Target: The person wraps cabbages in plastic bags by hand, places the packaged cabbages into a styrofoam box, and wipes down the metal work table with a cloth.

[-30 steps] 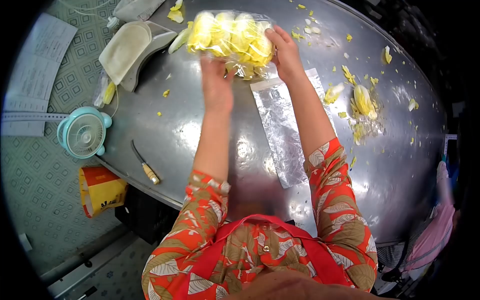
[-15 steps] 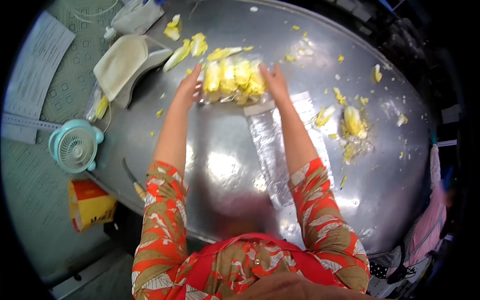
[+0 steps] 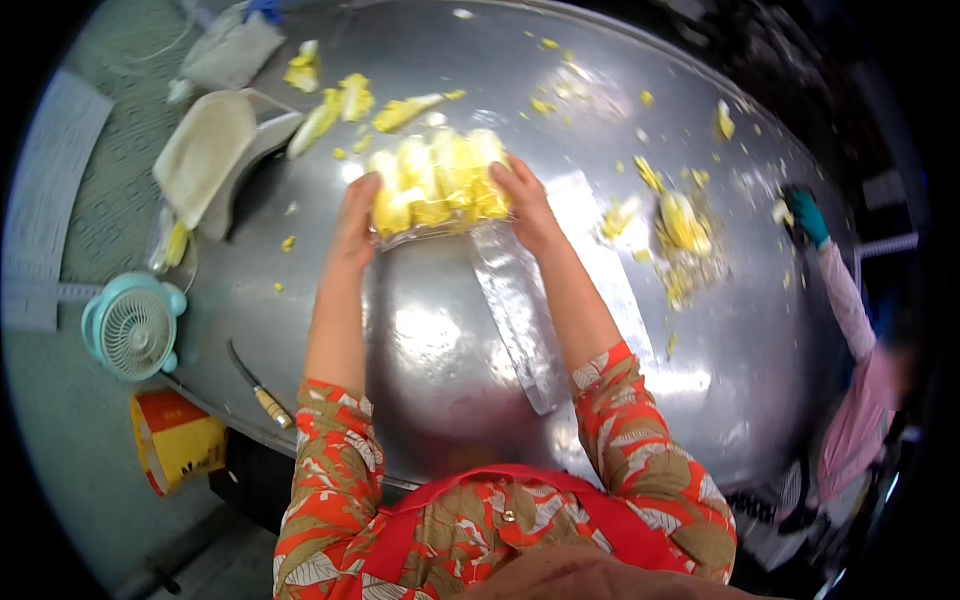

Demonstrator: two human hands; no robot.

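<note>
A clear plastic bag packed with several yellow-white cabbage hearts (image 3: 440, 182) is between my two hands at the upper middle of the metal table. My left hand (image 3: 357, 215) grips the left end of the bag. The right end is held by my right hand (image 3: 524, 205), with its thumb over the plastic. Just below and to the right, flat plastic bags (image 3: 520, 315) lie on the table, partly under my right forearm. Loose leaves (image 3: 405, 112) lie beyond the packed bag.
A weighing scale (image 3: 208, 150), a small fan (image 3: 135, 325) and a curved knife (image 3: 268, 402) are on the left. A cabbage heart (image 3: 684, 222) lies among scraps on the right. A co-worker's gloved hand (image 3: 808, 217) reaches over the right edge. A yellow-red bag (image 3: 178, 440) is lower left.
The packed bag has come down from the far side, closer to me. My hands, apart at its ends half a second ago, now grip it. A co-worker's gloved hand has appeared at the right.
</note>
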